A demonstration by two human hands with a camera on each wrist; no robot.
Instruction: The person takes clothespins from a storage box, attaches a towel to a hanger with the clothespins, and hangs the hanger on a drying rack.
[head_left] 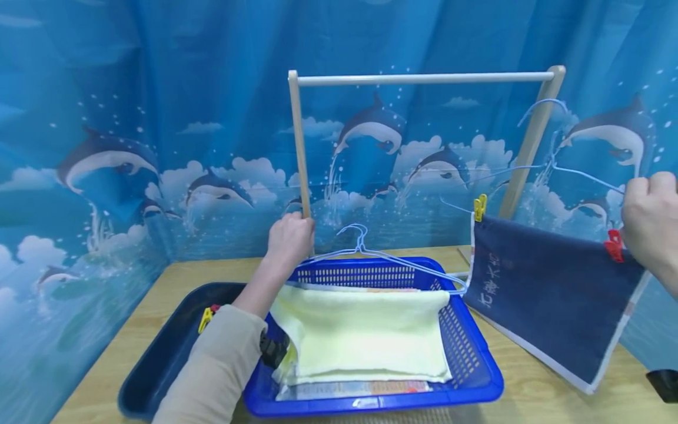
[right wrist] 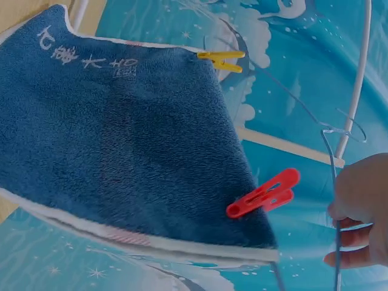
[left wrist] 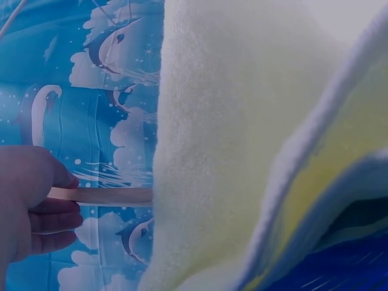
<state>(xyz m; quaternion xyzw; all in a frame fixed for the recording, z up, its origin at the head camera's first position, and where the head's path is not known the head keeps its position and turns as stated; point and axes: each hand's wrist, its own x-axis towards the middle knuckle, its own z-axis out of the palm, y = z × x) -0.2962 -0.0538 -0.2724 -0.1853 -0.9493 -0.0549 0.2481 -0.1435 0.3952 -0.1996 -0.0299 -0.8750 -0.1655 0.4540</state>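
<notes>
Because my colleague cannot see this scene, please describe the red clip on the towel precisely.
Find the rack; a dark blue towel hangs near its right-hand post. The red clip is near the towel's upper corner, beside the right hand. Its colour distinguishes it from the yellow clip at the opposite upper corner.

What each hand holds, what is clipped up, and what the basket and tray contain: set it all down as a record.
Left hand: grips left post of rack
Right hand: holds blue hanger
Hanger hook: below rack bar, not on it
Dark blue towel: hangs from held hanger
Towel fastened by: yellow clip, red clip
Blue basket: pale yellow towel over other cloth
Dark tray: more clips, yellow and red
Backdrop: dolphin curtain
</notes>
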